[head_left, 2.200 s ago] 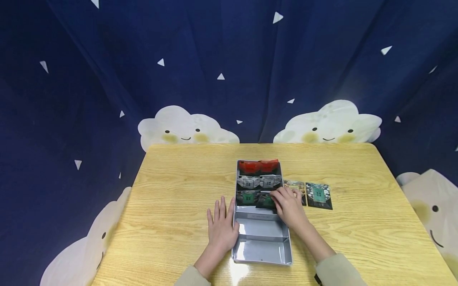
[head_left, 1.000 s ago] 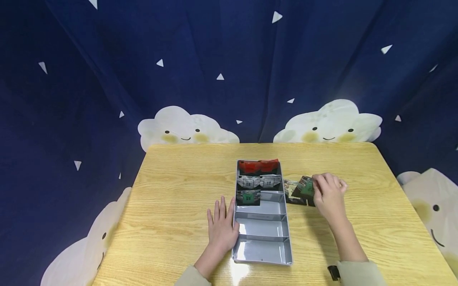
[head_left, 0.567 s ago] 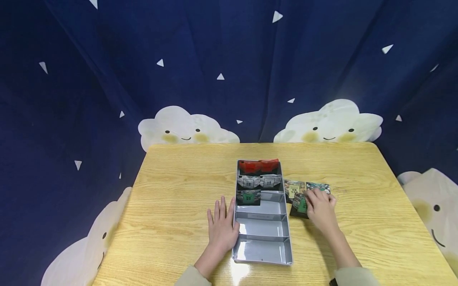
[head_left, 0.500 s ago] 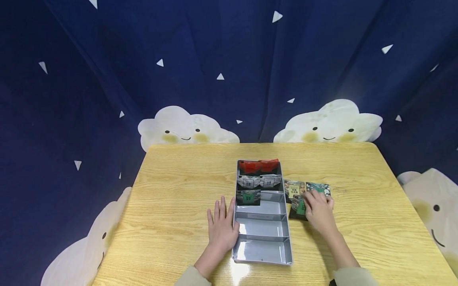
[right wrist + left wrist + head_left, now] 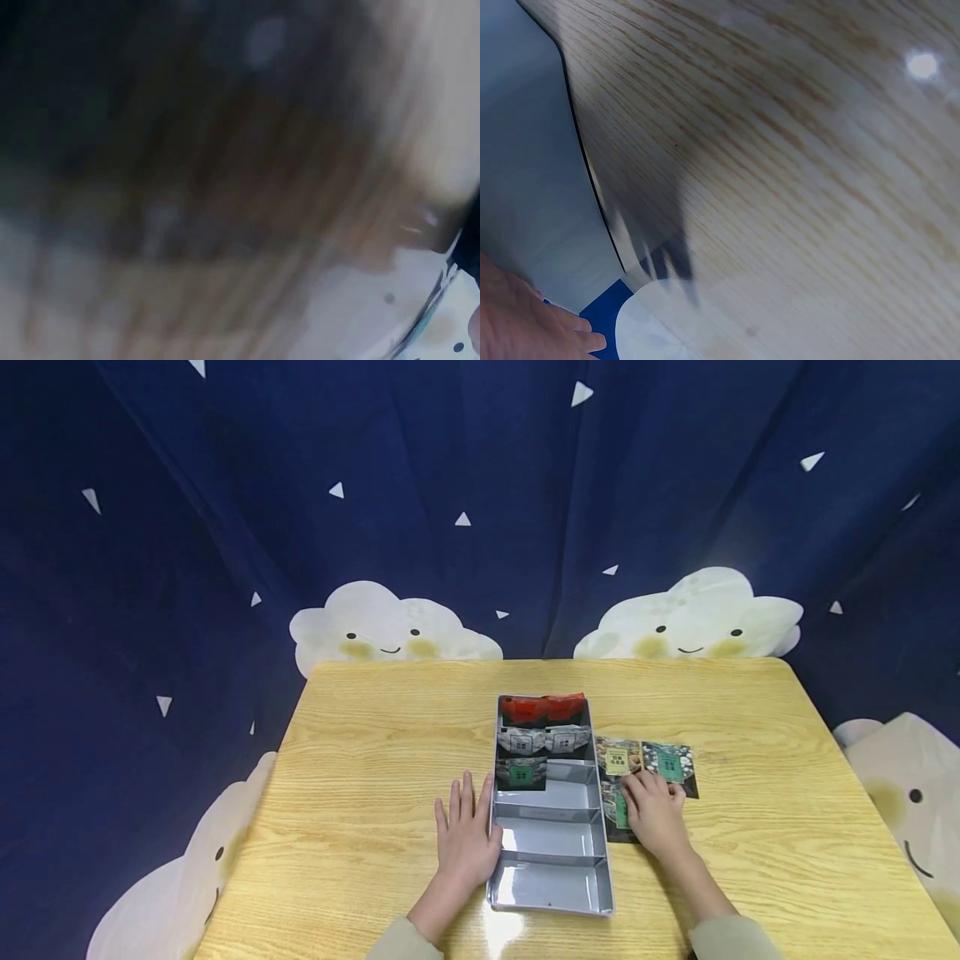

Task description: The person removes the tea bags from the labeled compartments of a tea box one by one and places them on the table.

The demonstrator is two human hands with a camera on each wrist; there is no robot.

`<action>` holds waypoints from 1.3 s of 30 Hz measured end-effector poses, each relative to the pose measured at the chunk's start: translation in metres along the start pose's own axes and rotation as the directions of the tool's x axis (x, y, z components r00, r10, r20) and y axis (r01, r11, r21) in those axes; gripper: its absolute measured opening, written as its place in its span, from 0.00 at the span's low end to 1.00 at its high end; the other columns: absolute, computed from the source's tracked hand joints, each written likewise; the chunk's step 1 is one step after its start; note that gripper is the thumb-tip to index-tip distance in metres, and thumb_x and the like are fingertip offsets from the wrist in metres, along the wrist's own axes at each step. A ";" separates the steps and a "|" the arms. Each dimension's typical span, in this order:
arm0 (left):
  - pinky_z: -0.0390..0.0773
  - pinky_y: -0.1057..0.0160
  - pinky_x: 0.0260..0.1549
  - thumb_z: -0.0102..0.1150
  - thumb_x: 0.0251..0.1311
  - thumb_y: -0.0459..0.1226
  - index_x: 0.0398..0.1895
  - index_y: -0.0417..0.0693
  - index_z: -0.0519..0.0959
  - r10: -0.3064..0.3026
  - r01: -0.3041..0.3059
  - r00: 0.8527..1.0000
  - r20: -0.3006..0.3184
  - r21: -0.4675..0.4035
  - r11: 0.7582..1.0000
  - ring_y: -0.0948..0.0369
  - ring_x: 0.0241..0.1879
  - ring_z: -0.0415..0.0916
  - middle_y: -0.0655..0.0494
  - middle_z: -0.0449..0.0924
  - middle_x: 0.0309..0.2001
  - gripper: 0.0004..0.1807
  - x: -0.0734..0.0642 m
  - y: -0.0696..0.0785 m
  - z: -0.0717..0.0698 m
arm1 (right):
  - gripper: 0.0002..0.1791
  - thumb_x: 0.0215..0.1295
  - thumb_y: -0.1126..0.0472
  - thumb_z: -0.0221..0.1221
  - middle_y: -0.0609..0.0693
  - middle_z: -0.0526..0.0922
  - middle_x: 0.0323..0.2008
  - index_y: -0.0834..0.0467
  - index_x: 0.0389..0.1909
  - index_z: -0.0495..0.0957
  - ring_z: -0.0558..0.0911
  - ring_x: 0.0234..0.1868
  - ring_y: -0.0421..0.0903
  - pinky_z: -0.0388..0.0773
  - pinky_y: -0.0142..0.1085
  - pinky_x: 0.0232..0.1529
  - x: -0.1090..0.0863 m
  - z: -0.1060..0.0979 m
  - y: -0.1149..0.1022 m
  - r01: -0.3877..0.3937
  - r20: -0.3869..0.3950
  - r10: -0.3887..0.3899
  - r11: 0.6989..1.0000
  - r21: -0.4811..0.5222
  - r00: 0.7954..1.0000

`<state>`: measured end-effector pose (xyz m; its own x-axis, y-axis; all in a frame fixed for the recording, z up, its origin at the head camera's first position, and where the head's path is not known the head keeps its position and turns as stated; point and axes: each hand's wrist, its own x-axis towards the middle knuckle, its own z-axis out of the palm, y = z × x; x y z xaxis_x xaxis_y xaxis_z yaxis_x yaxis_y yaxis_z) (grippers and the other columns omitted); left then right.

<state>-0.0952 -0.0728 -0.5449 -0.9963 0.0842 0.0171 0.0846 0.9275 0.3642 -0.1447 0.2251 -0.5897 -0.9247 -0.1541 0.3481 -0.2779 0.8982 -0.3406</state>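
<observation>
A grey divided box (image 5: 551, 887) stands on the wooden table. My left hand (image 5: 467, 843) rests beside it with straight, spread fingers, its thumb at the box's left wall. On the right side, my right hand (image 5: 657, 810) holds the right edge of a dark sachet with a green label (image 5: 622, 808), which lies flat on the table; the fingers cover part of it. Above it lie a sachet with a yellow label (image 5: 618, 758) and one with a teal label (image 5: 669, 765). The right wrist view is dark and blurred.
Inside the box stand two red sachets (image 5: 525, 710) at the back, two grey sachets (image 5: 521, 742) behind one green-labelled sachet (image 5: 521, 774). A dark blue curtain (image 5: 420, 460) with white clouds hangs behind the table (image 5: 375, 735).
My right hand took one green-labelled sachet out of the box's third row, carried it right, then lowered it and drew it towards the box, below the other loose sachets. The left hand stayed still.
</observation>
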 end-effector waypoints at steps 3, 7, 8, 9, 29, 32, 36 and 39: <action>0.40 0.39 0.62 0.46 0.56 0.44 0.71 0.58 0.51 0.000 0.000 1.000 -0.001 -0.002 1.000 0.45 0.69 0.42 0.44 0.45 0.71 0.37 0.000 0.000 0.001 | 0.06 0.58 0.65 0.57 0.54 0.74 0.36 0.58 0.36 0.77 0.69 0.42 0.56 0.53 0.56 0.44 0.000 0.003 0.000 0.001 -0.008 -0.001 1.000 0.000 1.000; 0.40 0.39 0.62 0.46 0.56 0.44 0.71 0.58 0.50 0.000 0.000 1.000 0.000 0.001 1.000 0.45 0.69 0.42 0.44 0.45 0.71 0.37 0.000 0.000 0.001 | 0.06 0.57 0.65 0.57 0.53 0.74 0.35 0.58 0.36 0.77 0.68 0.42 0.55 0.53 0.56 0.44 -0.001 0.006 -0.001 0.007 -0.007 -0.007 1.000 -0.003 1.000; 0.40 0.39 0.62 0.46 0.56 0.44 0.71 0.58 0.50 -0.001 0.001 1.000 0.001 0.002 1.000 0.45 0.69 0.42 0.44 0.45 0.71 0.37 0.000 0.000 0.001 | 0.06 0.58 0.65 0.57 0.53 0.73 0.35 0.58 0.36 0.77 0.68 0.42 0.55 0.53 0.55 0.44 -0.001 0.007 -0.001 0.007 -0.004 -0.007 1.000 -0.006 1.000; 0.40 0.39 0.62 0.46 0.56 0.44 0.71 0.58 0.50 -0.001 0.001 1.000 0.001 0.004 1.000 0.45 0.69 0.42 0.44 0.45 0.71 0.37 0.000 0.000 0.001 | 0.06 0.57 0.65 0.57 0.53 0.73 0.36 0.58 0.36 0.77 0.68 0.42 0.55 0.53 0.55 0.44 -0.001 0.007 -0.001 0.008 -0.002 -0.008 1.000 -0.010 1.000; 0.41 0.39 0.62 0.45 0.56 0.44 0.71 0.57 0.50 -0.002 0.002 1.000 0.007 -0.002 1.000 0.45 0.69 0.42 0.44 0.45 0.71 0.37 0.001 0.000 0.001 | 0.08 0.58 0.62 0.57 0.55 0.72 0.40 0.58 0.39 0.75 0.68 0.46 0.57 0.54 0.56 0.45 -0.003 0.014 -0.002 -0.037 -0.003 0.037 0.997 -0.064 0.999; 0.41 0.39 0.62 0.45 0.56 0.44 0.71 0.57 0.50 -0.002 0.002 1.000 0.008 0.002 1.000 0.45 0.69 0.42 0.44 0.45 0.71 0.37 0.001 0.000 0.001 | 0.09 0.58 0.62 0.58 0.55 0.72 0.41 0.57 0.40 0.75 0.68 0.46 0.57 0.53 0.56 0.45 -0.003 0.015 -0.002 -0.048 -0.001 0.048 0.997 -0.059 0.999; 0.41 0.39 0.62 0.45 0.56 0.45 0.71 0.58 0.50 -0.003 0.003 1.000 0.012 0.010 1.000 0.45 0.69 0.41 0.45 0.44 0.71 0.37 0.000 0.000 0.001 | 0.09 0.59 0.61 0.58 0.55 0.72 0.41 0.57 0.40 0.74 0.67 0.46 0.56 0.53 0.56 0.45 -0.003 0.015 -0.002 -0.058 -0.001 0.058 0.997 -0.046 0.998; 0.42 0.39 0.62 0.45 0.56 0.44 0.71 0.58 0.49 -0.003 0.003 1.000 0.011 0.005 1.000 0.45 0.69 0.41 0.44 0.45 0.71 0.37 0.000 0.000 0.002 | 0.09 0.58 0.62 0.58 0.55 0.72 0.41 0.57 0.40 0.74 0.67 0.46 0.56 0.53 0.56 0.45 -0.003 0.014 -0.002 -0.059 -0.004 0.059 0.998 -0.033 0.998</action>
<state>-0.0956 -0.0725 -0.5466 -0.9963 0.0857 0.0061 0.0822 0.9295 0.3596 -0.1454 0.2176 -0.6025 -0.9385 -0.0990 0.3309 -0.2137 0.9190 -0.3312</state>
